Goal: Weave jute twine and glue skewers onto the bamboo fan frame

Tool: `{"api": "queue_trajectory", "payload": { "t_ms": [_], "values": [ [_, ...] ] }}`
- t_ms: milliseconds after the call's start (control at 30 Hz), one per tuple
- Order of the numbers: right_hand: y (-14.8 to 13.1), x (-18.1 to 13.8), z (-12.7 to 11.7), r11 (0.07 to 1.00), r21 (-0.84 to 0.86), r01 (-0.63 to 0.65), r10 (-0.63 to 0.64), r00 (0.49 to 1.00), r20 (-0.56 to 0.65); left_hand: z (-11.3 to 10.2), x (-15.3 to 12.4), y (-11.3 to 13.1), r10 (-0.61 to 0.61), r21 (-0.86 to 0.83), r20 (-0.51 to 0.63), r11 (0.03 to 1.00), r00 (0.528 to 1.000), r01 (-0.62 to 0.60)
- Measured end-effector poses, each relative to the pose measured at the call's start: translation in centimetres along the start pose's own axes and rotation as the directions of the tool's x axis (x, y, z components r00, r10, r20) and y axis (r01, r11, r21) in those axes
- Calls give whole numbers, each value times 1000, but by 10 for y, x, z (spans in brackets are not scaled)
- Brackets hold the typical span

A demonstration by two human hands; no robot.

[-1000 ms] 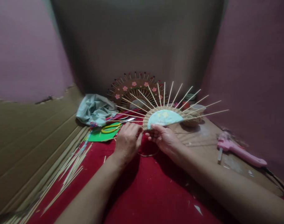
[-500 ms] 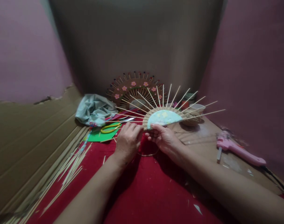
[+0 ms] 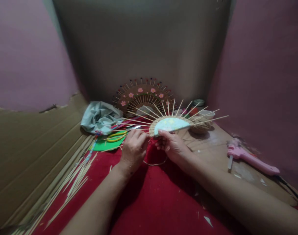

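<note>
A half-round fan [image 3: 172, 124] is held up in front of me, with a pale blue padded centre, a woven twine rim and thin wooden sticks spreading out from it. My right hand [image 3: 172, 145] grips its lower edge, thumb on the blue face and fingers curled beneath. At the left end of the rim, my left hand [image 3: 135, 148] is closed in a pinch; its fingertips are partly hidden, so I cannot tell whether they hold twine or a stick end. A loop of cord [image 3: 155, 164] hangs below, between both hands.
Behind stands a brown fan with pink flowers [image 3: 140, 90]. Yellow-handled scissors [image 3: 116, 136] lie on green sheets [image 3: 103, 144], near a crumpled cloth [image 3: 101, 116]. Loose sticks [image 3: 76, 182] lie left. A twine ball [image 3: 200, 126] and pink glue gun [image 3: 252, 158] are at right.
The fan has tipped, so its sticks reach less high and its blue face looks flatter. Both hands stay at nearly the same places on it.
</note>
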State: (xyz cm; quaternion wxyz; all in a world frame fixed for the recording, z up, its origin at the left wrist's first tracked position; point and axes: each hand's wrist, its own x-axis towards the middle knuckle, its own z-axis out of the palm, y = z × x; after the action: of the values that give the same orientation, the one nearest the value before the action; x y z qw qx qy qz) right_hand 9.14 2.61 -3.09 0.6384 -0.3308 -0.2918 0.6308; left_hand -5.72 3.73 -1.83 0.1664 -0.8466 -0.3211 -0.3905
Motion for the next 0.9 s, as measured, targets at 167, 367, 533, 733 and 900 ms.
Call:
{"api": "queue_trajectory", "payload": {
  "t_ms": [167, 367, 533, 733, 900],
  "values": [
    [5, 4, -5, 998, -57, 39, -38, 999, 17, 2, 1, -1, -33, -72, 32, 997, 999, 35],
    [11, 1, -9, 991, -127, -33, 56, 983, 177, 5, -1, -6, -91, -133, 52, 986, 994, 98],
    [16, 0, -8, 970, -245, 1, 37, 988, 152, 0, 3, -6, -92, -178, 39, 979, 995, 97],
    [19, -2, -3, 945, -324, 30, 34, 981, 189, -5, 5, -3, -56, -156, 57, 986, 997, 65],
    [16, -5, -3, 945, -322, 64, -8, 985, 173, -4, 5, -5, -52, -162, 80, 985, 995, 65]
  ]
}}
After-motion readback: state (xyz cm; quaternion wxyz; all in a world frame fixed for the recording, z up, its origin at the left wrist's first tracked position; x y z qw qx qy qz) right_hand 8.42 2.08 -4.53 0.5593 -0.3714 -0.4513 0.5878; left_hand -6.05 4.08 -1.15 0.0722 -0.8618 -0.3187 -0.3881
